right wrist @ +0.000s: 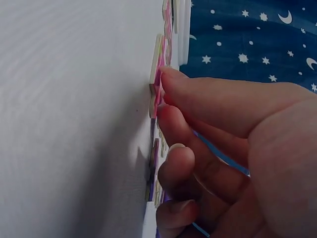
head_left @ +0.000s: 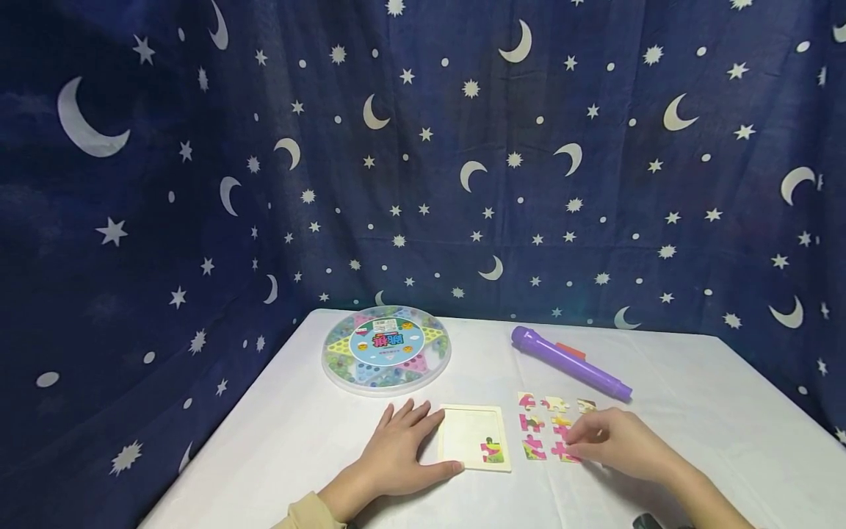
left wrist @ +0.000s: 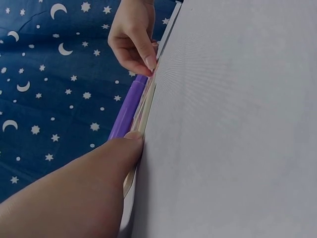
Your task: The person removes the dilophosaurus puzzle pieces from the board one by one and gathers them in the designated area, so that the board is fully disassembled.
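My left hand [head_left: 403, 455] lies with fingers spread on the white table, its thumb on the near edge of a cream puzzle tray [head_left: 508, 441]. A green and pink puzzle piece [head_left: 492, 450] sits in the tray's lower right corner. To the right lie several loose pieces, among them a pink one [head_left: 531, 422]. My right hand [head_left: 621, 444] is over these, thumb and index finger curled at a pink puzzle piece [right wrist: 156, 82] and pinching it. In the head view the fingers partly cover the pieces below them.
A round Chinese checkers box [head_left: 386, 349] with a clear lid stands at the back left. A purple, microphone-shaped stick [head_left: 571, 364] lies behind the loose pieces, a small red item [head_left: 571, 351] beside it. A dark blue curtain [head_left: 429, 184] with moons and stars surrounds the table.
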### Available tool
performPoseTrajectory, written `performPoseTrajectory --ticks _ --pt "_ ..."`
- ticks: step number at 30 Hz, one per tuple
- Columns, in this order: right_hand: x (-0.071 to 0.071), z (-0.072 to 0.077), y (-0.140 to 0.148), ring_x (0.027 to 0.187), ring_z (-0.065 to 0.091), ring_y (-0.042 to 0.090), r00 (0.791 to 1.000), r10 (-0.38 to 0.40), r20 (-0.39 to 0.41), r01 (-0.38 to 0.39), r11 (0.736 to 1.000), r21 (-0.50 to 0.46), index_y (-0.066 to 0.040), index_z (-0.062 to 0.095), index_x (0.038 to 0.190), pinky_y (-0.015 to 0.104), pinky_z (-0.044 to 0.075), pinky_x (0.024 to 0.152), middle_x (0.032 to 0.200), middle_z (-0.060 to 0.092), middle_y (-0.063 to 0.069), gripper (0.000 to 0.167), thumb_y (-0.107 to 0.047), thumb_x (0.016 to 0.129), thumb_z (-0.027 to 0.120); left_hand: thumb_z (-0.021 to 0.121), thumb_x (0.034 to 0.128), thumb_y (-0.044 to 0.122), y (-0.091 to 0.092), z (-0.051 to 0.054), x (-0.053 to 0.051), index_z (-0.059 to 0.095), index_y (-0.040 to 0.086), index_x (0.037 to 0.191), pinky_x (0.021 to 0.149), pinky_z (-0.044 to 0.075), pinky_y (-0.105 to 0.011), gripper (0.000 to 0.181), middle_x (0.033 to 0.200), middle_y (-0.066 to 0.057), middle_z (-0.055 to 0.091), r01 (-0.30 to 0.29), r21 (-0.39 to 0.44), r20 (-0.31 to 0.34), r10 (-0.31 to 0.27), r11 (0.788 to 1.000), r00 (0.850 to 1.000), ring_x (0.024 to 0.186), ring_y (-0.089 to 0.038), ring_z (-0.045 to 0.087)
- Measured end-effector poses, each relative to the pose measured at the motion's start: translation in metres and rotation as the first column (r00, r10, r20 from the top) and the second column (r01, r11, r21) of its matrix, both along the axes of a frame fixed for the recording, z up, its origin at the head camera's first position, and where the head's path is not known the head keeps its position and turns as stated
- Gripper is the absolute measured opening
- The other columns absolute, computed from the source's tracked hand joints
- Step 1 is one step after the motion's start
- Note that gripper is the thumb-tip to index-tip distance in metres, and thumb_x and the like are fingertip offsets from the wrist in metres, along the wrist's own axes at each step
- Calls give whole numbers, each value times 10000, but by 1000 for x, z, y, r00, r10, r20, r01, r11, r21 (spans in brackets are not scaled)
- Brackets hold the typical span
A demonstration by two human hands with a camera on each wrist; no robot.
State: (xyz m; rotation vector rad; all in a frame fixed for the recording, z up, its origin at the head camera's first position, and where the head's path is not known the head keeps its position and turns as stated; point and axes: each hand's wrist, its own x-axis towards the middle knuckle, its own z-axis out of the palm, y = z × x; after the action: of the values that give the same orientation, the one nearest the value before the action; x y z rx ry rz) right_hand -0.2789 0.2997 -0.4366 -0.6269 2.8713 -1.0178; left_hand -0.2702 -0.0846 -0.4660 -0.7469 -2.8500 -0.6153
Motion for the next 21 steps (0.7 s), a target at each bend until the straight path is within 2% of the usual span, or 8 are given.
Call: performPoseTrajectory --ticks 6,10,16,21 --pt "5 3 -9 630 541 69 999 7 -31 -7 1000 10 -231 749 903 262 494 528 806 666 -119 123 -305 859 838 561 848 807 -1 0 -1 541 206 1507 1162 189 -670 892 1530 -132 501 9 -4 4 -9 1000 1000 1451 -408 379" --pt "7 4 -17 635 531 54 998 23 -65 -21 999 32 -270 742 900 254 473 535 816 657 -148 96 -323 877 819 560 847 809 0 -2 -1 545 206 1504 1161 187 -674 892 1531 -135 499 13 -2 4 -13 1000 1000 1451 -411 378" --pt "13 1 -36 632 507 11 986 100 -134 -98 995 15 -299 747 918 238 428 560 812 640 -201 52 -302 905 797 561 845 810 2 -2 1 564 207 1491 1150 181 -697 884 1526 -151 500 24 2 8 -24 1000 1000 1449 -426 375" --pt "19 1 -54 625 505 9 979 146 -140 -152 988 -32 -273 760 963 237 427 560 843 650 -198 61 -309 920 785 570 843 807 4 0 2 572 205 1483 1139 176 -718 879 1523 -167 499 22 6 1 -22 1000 1000 1450 -439 367"
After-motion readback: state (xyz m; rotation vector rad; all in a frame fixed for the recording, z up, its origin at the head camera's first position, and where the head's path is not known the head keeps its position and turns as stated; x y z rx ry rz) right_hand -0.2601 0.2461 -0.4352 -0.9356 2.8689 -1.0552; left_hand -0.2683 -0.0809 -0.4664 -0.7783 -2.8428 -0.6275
